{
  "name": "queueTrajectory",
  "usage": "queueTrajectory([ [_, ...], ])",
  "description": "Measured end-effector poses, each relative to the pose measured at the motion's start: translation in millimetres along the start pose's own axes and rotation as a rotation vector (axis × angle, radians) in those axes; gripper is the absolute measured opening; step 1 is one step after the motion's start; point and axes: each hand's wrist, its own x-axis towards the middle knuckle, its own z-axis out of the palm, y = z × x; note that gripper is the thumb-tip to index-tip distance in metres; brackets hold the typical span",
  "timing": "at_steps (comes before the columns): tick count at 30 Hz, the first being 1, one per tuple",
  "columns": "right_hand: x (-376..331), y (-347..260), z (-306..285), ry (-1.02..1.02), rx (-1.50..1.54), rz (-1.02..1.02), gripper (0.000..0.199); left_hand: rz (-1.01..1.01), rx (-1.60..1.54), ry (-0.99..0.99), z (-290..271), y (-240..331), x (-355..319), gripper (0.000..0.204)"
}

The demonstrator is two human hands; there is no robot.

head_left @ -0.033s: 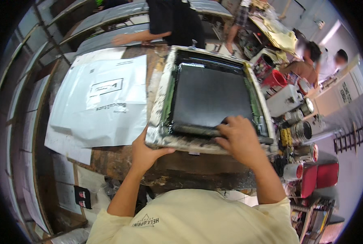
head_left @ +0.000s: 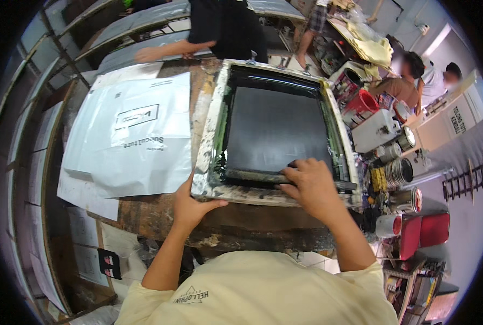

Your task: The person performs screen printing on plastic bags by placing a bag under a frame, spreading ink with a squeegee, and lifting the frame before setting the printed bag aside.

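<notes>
The person wears a pale yellow short-sleeved shirt (head_left: 257, 292) with small dark print near its left shoulder, forearms bare.

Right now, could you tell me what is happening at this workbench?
A person is working a paint-stained, rectangular screen-printing frame lying flat on the worn wooden table. The left hand grips the frame's near left corner. The right hand presses on a long dark squeegee at the near end of the black, inked mesh. White plastic mailer bags lie to the left of the frame. Paint cans stand on the right. Another person in dark clothing leans on the far side.
</notes>
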Motion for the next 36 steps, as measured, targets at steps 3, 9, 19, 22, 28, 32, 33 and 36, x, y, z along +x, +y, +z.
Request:
queueTrajectory([
  [3,-16.7,-3.1,39.4,-0.093,0.199,0.117,0.033,0.169,0.612,0.103,8.6,-41.4,-13.2,0.111],
  [9,-23.0,-9.4,96.1,0.107,0.109,0.043,0.054,0.124,0.749,0.076,13.0,-72.3,-19.9,0.105],
  [19,171.1,144.2,145.8,0.308,-0.057,0.013,0.036,0.072,0.759,0.003,7.6,-70.7,-14.8,0.111],
  [22,234.6,184.4,131.6,0.205,-0.123,0.027,0.031,0.110,0.720,0.020,7.9,-68.8,-16.9,0.115],
  [28,284.2,225.0,88.6,0.035,-0.054,-0.023,0.043,0.071,0.406,0.116,19.4,-70.7,-26.2,0.129],
  [32,254.8,204.3,117.4,0.156,-0.128,0.021,0.039,0.138,0.490,0.070,19.8,-75.3,-28.8,0.128],
  [33,240.0,196.2,122.0,0.162,-0.117,0.009,0.037,0.135,0.477,0.073,19.4,-75.2,-28.8,0.127],
  [36,182.7,156.6,122.1,0.136,-0.081,0.011,0.034,0.145,0.475,0.082,18.1,-71.5,-28.8,0.122],
])
